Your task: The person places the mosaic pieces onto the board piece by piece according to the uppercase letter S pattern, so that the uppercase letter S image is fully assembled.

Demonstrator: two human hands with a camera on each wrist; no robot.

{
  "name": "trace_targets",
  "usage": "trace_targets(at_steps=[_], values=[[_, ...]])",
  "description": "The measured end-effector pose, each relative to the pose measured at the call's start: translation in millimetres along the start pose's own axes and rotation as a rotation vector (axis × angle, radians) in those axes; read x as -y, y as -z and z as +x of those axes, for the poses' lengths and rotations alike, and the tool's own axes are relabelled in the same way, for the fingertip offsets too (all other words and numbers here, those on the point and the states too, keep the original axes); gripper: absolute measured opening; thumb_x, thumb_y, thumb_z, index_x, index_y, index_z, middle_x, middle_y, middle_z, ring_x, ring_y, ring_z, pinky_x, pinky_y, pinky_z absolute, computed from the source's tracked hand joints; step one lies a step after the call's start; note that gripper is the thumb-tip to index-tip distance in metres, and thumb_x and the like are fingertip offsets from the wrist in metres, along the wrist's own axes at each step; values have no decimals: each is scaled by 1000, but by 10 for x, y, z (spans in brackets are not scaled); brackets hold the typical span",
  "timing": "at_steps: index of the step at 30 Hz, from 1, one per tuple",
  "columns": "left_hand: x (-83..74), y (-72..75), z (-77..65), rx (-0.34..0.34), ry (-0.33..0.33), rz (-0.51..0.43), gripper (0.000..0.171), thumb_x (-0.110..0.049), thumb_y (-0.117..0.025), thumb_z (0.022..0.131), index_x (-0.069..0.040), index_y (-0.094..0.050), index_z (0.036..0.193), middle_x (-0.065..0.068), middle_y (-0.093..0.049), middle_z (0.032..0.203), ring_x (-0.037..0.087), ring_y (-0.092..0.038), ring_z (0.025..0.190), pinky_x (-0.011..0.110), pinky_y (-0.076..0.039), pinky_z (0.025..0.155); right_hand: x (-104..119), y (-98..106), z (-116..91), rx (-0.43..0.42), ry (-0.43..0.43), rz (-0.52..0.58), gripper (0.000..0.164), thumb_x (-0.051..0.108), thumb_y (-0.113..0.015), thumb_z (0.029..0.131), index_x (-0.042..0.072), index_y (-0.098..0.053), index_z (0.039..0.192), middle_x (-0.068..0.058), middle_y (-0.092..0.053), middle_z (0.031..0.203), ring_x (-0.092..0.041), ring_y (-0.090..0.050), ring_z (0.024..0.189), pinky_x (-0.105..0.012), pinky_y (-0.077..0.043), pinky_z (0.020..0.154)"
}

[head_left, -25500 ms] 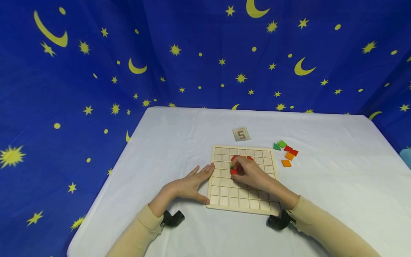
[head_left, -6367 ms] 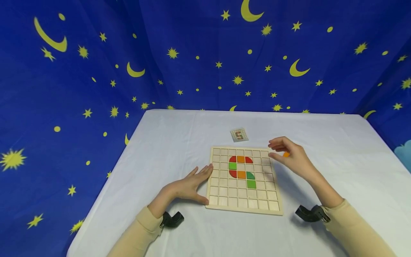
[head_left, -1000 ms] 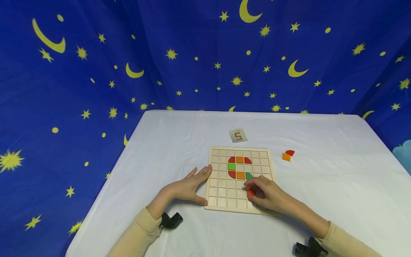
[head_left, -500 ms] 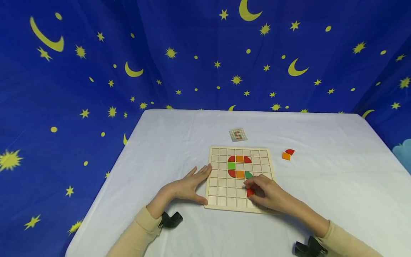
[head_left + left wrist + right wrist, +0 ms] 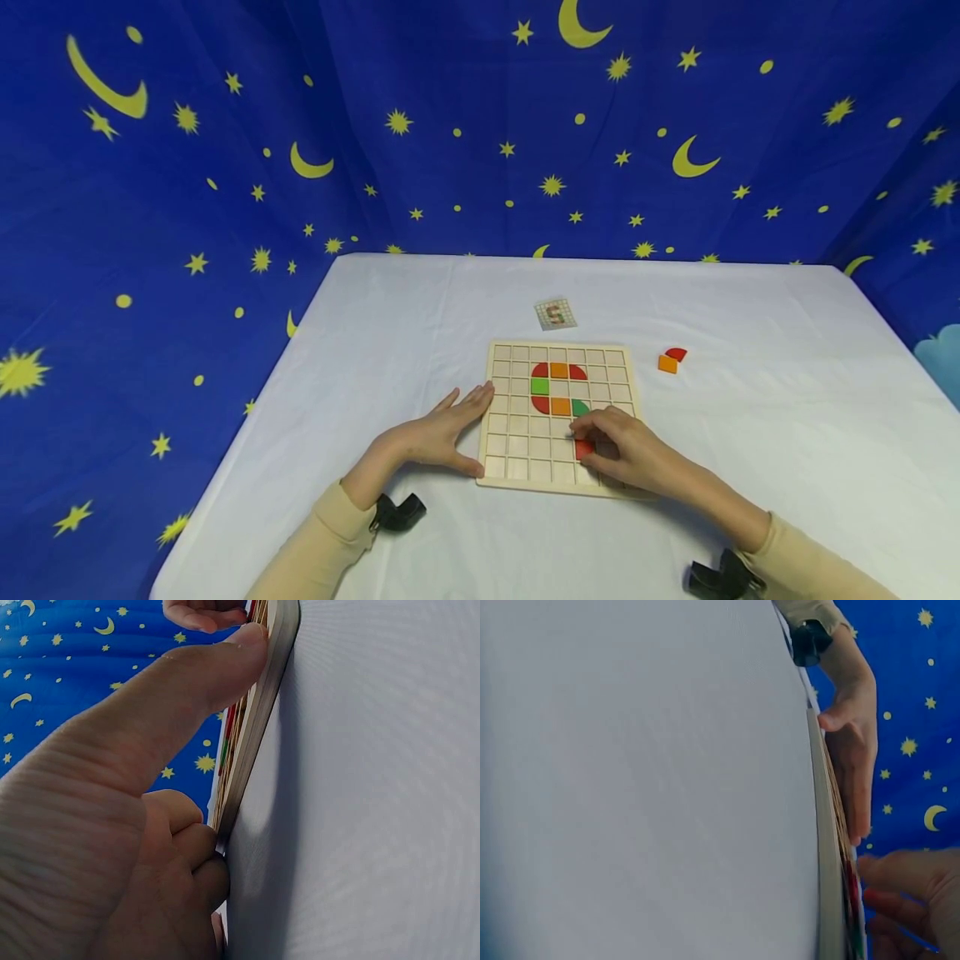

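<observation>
A wooden grid board [image 5: 517,471] lies on the table, bearing red, orange and green tiles in an S-like curve. My left hand [image 5: 442,437] spreads its fingers along the board's left edge; in the left wrist view its thumb touches the board's side. Over the lower right of the board, my right hand [image 5: 630,447] pinches a red tile [image 5: 584,450] at a grid cell, fingers and thumb bent around it. Just above sits a dark green quarter-round tile [image 5: 580,407]. The right fingers hide the cell between those two tiles. An orange square [image 5: 560,407] lies beside the green one.
Right of the board, a loose orange square tile [image 5: 667,364] touches a red quarter-round tile [image 5: 677,354]. Behind the board lies a small pattern card [image 5: 555,314] showing an S-like figure. A blue curtain [image 5: 450,167] with stars and moons hangs behind the white-covered table [image 5: 420,333].
Since the oldest frame, several tiles have gone from the right-hand pile onto the board. The right hand came from the pile to the lower cells with a red tile; over the last second both hands barely move.
</observation>
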State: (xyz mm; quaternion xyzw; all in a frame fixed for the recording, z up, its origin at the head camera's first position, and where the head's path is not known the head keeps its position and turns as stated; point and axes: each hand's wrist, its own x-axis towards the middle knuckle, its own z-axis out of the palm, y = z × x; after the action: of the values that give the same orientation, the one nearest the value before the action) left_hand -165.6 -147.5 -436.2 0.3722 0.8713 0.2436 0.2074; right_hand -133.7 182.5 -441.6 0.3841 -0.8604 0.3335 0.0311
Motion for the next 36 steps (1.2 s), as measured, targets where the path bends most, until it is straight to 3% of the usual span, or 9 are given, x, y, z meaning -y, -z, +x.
trace_targets(at_steps=[7, 13, 18, 22, 29, 36], values=[[-26, 10, -9, 2, 7, -11, 113, -44, -76, 76, 1, -4, 150, 11, 1, 157, 21, -1, 142, 40, 4, 113, 23, 142, 137, -55, 70, 125, 41, -2, -74, 77, 3, -57, 114, -3, -64, 102, -19, -60, 83, -31, -52, 69], [-37, 13, -2, 7, 3, -17, 113, -44, -76, 77, 1, -3, 150, 10, 1, 157, 21, 0, 142, 40, 4, 113, 34, 211, 187, -66, 55, 163, 38, -3, -72, 78, 3, -58, 113, -5, -65, 100, -21, -62, 85, -33, -53, 71], [-29, 11, 4, -2, 3, -18, 113, -45, -76, 76, 0, -4, 150, 10, 1, 157, 21, -1, 143, 40, 4, 113, -78, 340, 184, -90, -25, 201, 36, -1, -73, 80, 4, -59, 113, -8, -66, 99, -24, -63, 85, -34, -54, 74], [-15, 2, 3, -5, 2, -18, 113, -45, -76, 76, 0, -3, 150, 10, 1, 157, 21, -1, 142, 40, 4, 113, -270, 485, 164, -145, -103, 164, 35, -2, -73, 80, 1, -60, 112, -10, -66, 97, -21, -63, 83, -26, -52, 75], [-7, -8, -1, -12, -3, -29, 114, -44, -77, 75, 1, -4, 150, 10, 1, 157, 21, -1, 142, 41, 4, 113, -650, 718, 19, -244, -230, 110, 36, -5, -71, 80, -4, -58, 114, -14, -66, 98, -7, -61, 83, -16, -49, 74], [-26, 8, -9, -9, -5, -38, 114, -44, -77, 75, 1, -4, 150, 11, 1, 156, 22, -1, 143, 42, 4, 113, -861, 852, -134, -279, -298, 116, 35, -3, -68, 84, -7, -56, 116, -19, -66, 98, -2, -59, 83, -13, -47, 71]])
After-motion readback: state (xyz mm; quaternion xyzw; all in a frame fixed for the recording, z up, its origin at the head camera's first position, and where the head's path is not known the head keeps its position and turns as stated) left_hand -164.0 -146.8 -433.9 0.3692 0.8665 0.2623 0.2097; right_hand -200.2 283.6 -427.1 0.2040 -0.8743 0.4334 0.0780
